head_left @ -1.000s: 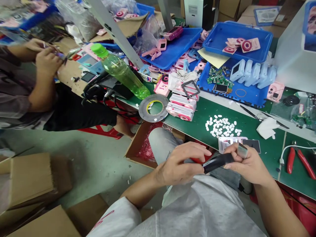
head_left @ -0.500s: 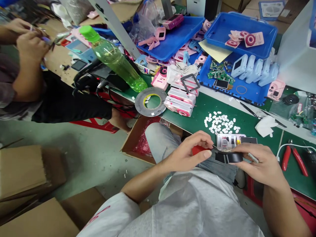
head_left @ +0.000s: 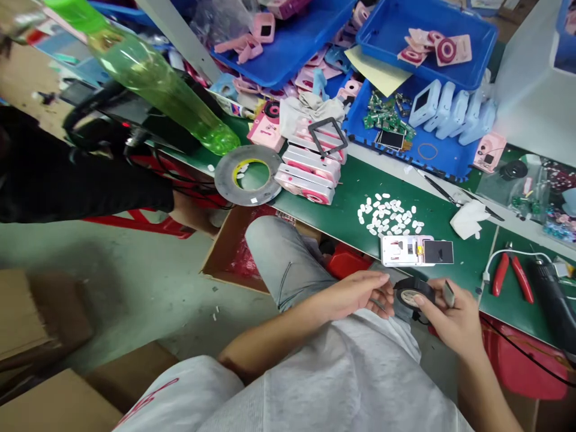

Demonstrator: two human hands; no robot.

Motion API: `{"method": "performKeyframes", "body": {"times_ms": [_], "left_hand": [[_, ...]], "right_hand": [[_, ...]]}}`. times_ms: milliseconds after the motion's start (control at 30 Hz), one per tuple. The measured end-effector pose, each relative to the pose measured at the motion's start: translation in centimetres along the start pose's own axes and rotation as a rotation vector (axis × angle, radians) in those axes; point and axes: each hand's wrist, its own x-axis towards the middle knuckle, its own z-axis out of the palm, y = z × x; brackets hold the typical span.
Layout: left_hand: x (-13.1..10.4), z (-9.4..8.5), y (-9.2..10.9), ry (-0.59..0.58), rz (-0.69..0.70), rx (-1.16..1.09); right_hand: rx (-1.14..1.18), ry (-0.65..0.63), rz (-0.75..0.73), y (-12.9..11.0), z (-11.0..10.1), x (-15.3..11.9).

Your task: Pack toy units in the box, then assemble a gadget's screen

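Note:
My right hand [head_left: 454, 315] grips a roll of black tape [head_left: 414, 295] over the lap, thumb on its side. A small flat silver piece [head_left: 449, 294] also sticks out between the fingers of that hand; I cannot tell its kind. Just left of the roll is my left hand [head_left: 360, 294], fingers curled in and fingertips close to the tape's edge. What they hold, if anything, is hidden. Beyond the hands, an opened camera housing [head_left: 400, 251] with a dark screen [head_left: 438, 252] attached lies at the bench's edge. Small white oval pieces [head_left: 391, 216] are scattered behind it.
A large grey tape roll [head_left: 225, 180] lies beside stacked pink-and-white cameras [head_left: 308, 174]. A green bottle [head_left: 162, 96] stands at left. Blue trays [head_left: 450, 165] hold circuit boards and blue cases. Red-handled pliers [head_left: 501, 273] and tweezers [head_left: 434, 185] lie at right. A co-worker's leg [head_left: 90, 180] shows at left.
The black tape roll has been tilted so its flat side shows, and both hands have come lower, away from the opened camera housing. The view has shifted, moving the bench items leftward.

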Motion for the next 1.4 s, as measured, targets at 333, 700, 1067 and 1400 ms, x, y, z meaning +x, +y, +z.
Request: {"method": "performKeyframes", "body": {"times_ms": [333, 700, 1067, 1400], "left_hand": [[1.4, 0.5, -0.9, 0.183, -0.052, -0.22], [0.8, 1.2, -0.6, 0.236, 0.017, -0.267], [0.4, 3.4, 0.6, 0.346, 0.042, -0.396], [0.7, 3.8, 0.2, 0.354, 0.034, -0.493]], "right_hand": [[0.138, 0.048, 0.266, 3.5, 2.9, -1.8], [0.147, -0.083, 0.332, 2.7, 1.7, -0.9], [0.269, -0.26, 0.595, 1.9, -0.9, 0.4], [0.303, -0.268, 0.644, 3.1, -1.3, 0.7]]}}
